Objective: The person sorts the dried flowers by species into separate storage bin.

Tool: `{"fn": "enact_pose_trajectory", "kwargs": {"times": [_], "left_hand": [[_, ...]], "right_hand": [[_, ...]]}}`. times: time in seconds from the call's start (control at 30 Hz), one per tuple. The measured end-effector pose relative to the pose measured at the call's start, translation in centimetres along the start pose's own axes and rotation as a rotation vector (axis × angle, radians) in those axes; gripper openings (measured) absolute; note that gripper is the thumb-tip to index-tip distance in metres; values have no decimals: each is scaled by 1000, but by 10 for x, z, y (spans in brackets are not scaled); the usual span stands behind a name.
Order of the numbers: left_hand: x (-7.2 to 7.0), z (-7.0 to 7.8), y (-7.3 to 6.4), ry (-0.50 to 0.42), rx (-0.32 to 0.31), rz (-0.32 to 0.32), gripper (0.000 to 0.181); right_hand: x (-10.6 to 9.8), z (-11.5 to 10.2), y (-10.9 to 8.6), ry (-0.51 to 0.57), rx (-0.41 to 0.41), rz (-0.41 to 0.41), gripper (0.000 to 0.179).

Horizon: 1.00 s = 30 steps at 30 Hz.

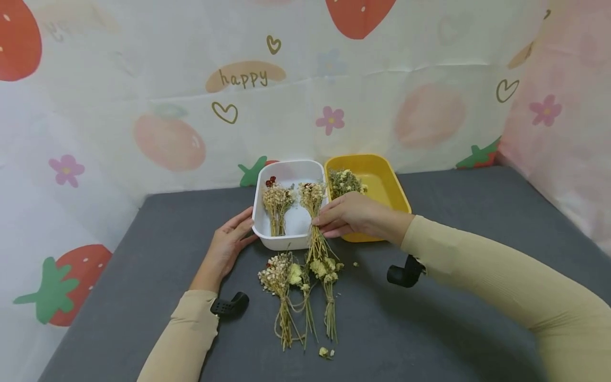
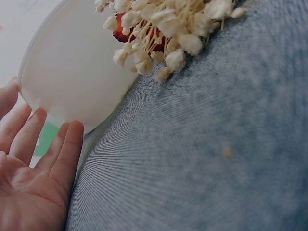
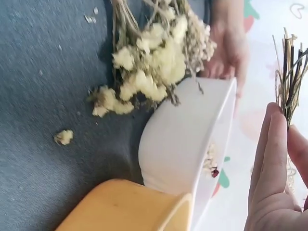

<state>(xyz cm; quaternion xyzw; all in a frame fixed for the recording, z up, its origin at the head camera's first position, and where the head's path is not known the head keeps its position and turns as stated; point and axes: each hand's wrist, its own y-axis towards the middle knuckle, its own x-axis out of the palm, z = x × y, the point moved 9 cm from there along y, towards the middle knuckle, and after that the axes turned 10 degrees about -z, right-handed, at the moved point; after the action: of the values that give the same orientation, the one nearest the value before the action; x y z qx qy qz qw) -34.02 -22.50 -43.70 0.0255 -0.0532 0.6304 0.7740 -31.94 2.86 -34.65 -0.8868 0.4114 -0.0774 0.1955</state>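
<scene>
My right hand pinches a dried flower bunch by its stems, over the right part of the white tray. In the right wrist view the stem ends stick out past the fingers. At the tray's left wall rests my left hand, its fingers straight against the outside, as the left wrist view also shows. Inside the white tray lies another dried bunch with cream heads and a dark red bloom. In front of it, several bunches lie on the table, one cream-headed and one pale yellow.
A yellow tray stands right against the white one, with a greenish-yellow bunch in its left side. Fallen flower bits lie on the grey table. A printed cloth hangs behind the trays.
</scene>
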Motion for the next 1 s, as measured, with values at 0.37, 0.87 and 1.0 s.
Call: {"fn": "enact_pose_trajectory", "kwargs": {"times": [0.37, 0.87, 1.0], "left_hand": [[-2, 2, -4, 15, -4, 0, 56], [-1, 2, -3, 18, -5, 2, 56], [1, 0, -2, 8, -12, -8, 57]], "right_hand": [[-6, -14, 30, 15, -26, 45, 29], [-11, -18, 57, 91, -8, 172, 22], [-8, -19, 65, 117, -25, 176, 24]]}}
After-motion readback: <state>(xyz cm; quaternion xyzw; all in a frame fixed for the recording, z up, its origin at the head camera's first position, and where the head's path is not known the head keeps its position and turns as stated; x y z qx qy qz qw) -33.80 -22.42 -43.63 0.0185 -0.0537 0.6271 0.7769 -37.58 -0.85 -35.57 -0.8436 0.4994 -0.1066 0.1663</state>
